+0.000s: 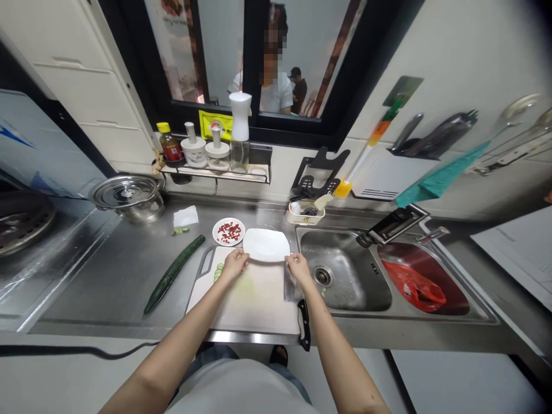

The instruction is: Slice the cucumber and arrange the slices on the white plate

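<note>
A white rectangular plate [266, 245] is gripped at its near corners, my left hand [235, 264] pinching one side and my right hand [298, 268] the other. It lies at the far edge of the white cutting board [254, 316]; whether it rests there or is slightly raised I cannot tell. Cucumber slices [218, 272] sit on the board beside my left hand. Below my right hand is a knife [304, 325] with a black handle, its blade partly hidden by my arm. A small round plate of chopped red pieces [229, 232] stands just left of the white plate.
Left of the board lies a whole cucumber [175, 274]. A lidded steel pot [128, 198] stands behind it. The double sink [345, 273] is at the right, with a red plastic bag [414, 287] in its far basin. Bottles and jars fill a wall shelf [215, 172].
</note>
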{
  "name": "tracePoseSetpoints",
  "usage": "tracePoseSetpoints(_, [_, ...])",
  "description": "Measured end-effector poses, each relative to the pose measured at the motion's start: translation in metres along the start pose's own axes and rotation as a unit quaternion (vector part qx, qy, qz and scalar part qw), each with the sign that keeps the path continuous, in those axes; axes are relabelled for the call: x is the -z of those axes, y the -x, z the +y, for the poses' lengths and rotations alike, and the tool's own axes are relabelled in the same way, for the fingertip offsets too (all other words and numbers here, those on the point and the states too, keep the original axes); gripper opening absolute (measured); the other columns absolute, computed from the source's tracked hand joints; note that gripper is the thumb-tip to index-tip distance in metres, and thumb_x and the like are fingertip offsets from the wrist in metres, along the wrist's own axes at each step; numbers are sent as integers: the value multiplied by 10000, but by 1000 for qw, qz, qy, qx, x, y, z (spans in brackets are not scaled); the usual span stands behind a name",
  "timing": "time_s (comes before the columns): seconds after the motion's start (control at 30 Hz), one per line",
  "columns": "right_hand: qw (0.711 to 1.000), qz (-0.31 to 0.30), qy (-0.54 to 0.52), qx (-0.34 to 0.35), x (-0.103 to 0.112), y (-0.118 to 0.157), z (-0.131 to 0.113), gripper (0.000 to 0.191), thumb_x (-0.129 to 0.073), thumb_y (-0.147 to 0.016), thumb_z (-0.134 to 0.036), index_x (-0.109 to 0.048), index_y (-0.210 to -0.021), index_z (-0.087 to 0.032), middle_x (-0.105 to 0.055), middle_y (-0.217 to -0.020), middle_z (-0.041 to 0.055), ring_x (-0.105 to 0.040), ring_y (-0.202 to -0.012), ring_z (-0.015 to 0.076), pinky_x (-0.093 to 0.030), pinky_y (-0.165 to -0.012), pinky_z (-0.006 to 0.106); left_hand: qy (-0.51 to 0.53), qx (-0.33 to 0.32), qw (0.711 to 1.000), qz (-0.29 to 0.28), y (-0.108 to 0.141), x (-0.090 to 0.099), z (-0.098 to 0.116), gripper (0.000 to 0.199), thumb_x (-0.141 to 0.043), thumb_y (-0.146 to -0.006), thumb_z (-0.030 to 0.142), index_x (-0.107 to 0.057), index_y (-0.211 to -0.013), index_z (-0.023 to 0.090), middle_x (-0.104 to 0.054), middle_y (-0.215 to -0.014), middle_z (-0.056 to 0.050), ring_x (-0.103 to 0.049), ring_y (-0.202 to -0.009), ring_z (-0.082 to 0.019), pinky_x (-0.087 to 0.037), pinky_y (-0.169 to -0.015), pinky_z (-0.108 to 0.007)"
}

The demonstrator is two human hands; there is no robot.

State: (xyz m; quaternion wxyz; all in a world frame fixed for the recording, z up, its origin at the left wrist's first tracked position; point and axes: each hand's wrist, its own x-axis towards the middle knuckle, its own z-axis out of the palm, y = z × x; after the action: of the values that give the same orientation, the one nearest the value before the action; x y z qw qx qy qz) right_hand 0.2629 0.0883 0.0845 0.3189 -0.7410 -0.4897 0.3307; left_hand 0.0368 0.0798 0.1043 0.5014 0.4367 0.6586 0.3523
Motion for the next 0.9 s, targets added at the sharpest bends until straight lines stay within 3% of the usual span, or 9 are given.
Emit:
tracePoseSetpoints(0.23, [999, -26, 17, 8, -4, 53, 21, 271, -519, -738, -474, -537, -773, -207, -556, -572, -13, -533, -590, 170, -409, -573, 255, 31, -5, 999, -20, 45, 15, -39, 218, -533, -748, 363, -416, -651, 208, -494, -486, 69, -404, -387, -68, -318, -448, -195])
tracePoseSetpoints(0.47, [999, -53, 0, -10, -18, 98, 37, 224, -507, -748, -456, -480, -747, -234, -500, -551, -33, -514, -582, 170, -398, -548, 253, 61, 15, 998, -11, 81, 27, -73, 304, -591, -709, 464, -438, -685, 203, -484, -503, 74, -419, -423, -65, -322, -451, -183])
tracePoseSetpoints(0.9, [999, -40, -7, -13, -30, 117, 42, 193, -516, -667, -413, -471, -680, -226, -482, -568, -49, -458, -559, 144, -354, -569, 250, 99, 50, 994, -13, 91, 29, -102, 321, -651, -679, 451, -472, -721, 188, -530, -511, 65, -414, -385, -52, -317, -404, -168])
